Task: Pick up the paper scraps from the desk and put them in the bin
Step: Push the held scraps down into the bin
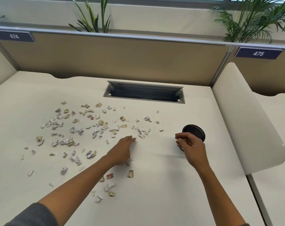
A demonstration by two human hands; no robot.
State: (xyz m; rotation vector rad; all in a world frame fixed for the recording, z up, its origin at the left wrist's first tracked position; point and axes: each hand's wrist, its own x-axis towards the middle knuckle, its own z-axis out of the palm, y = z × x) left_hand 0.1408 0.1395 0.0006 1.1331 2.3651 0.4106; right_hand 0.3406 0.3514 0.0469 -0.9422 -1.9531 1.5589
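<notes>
Clearing paper scraps [96,132] from the worktop [154,201] — most still lie scattered.

The left hand [123,150] reaches out low, fingers extended onto a scrap at the heap's near edge, gripping nothing visible. The right hand [190,146] hovers beside the black mesh bin [195,132], fingers loosely curled — whether it pinches a scrap, I cannot tell — likely placed there for dropping.

Both hands reach forward: left hand [122,150] stretched low, fingers extended; right hand [190,146] raised, fingers curled.
</notes>
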